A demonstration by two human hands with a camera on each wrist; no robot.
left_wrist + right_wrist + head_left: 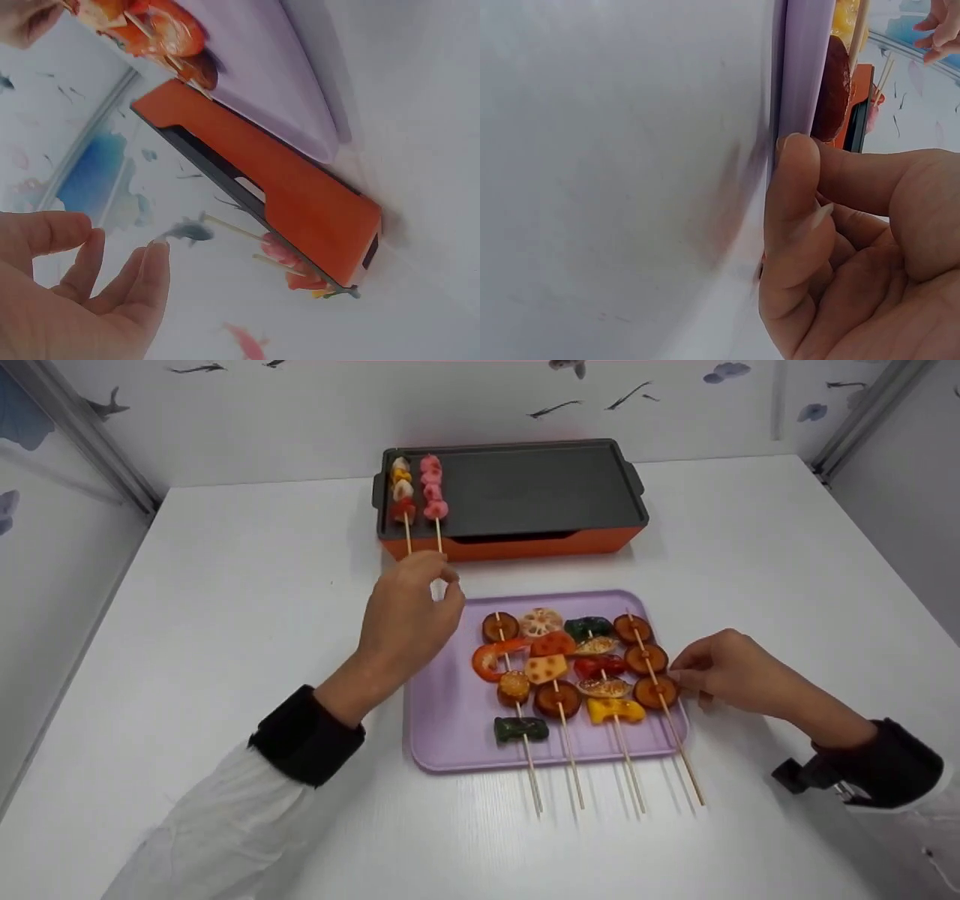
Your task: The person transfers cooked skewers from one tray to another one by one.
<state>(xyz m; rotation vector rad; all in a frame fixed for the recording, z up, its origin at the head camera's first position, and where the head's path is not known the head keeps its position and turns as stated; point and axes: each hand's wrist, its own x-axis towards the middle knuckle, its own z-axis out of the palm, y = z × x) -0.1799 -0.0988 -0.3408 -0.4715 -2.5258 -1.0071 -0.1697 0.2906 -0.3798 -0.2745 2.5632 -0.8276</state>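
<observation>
Tray [442, 735] pinched at its right rim by right hand [739, 671]; left hand [409, 619] loosely spread, holding nothing.
Four skewers [557, 700] on tray, sticks [630, 765] overhanging near edge, bare purple strip on their left. Two cooked-side skewers [433, 487] at left end of grill [525, 487], dark surface open to the right. Head view overlaps left hand with their sticks; left wrist view shows stick ends apart from it. Right wrist view shows rim pinch best.
</observation>
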